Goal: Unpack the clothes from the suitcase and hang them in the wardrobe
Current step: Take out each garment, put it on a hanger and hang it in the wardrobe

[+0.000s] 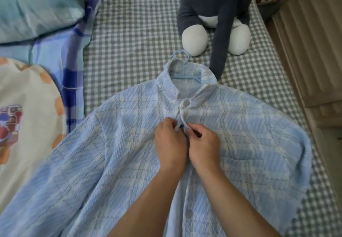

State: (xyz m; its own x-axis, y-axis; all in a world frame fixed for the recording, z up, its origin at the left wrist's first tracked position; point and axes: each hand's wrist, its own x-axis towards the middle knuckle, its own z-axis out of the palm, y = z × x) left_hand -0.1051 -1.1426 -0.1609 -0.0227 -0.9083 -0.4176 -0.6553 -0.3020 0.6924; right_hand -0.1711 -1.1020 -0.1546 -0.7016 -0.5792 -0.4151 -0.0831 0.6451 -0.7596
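Both hands [187, 144] pinch shirt [249, 134] placket, seemingly buttoning.

- A bed [133, 38] covered in a grey-and-white gingham sheet carries everything.
- A light blue plaid shirt [249, 134] lies spread flat on it, front up, with a blue plastic hanger [182, 64] in its collar.
- A dark grey plush toy [212, 5] with white paws sits at the far end, one limb reaching the shirt's collar.
- A blue plaid quilt [70, 55] lies along the left side.
- A teal pillow [37, 5] rests on that quilt.
- A cream printed cushion [24, 97] lies at the left edge.
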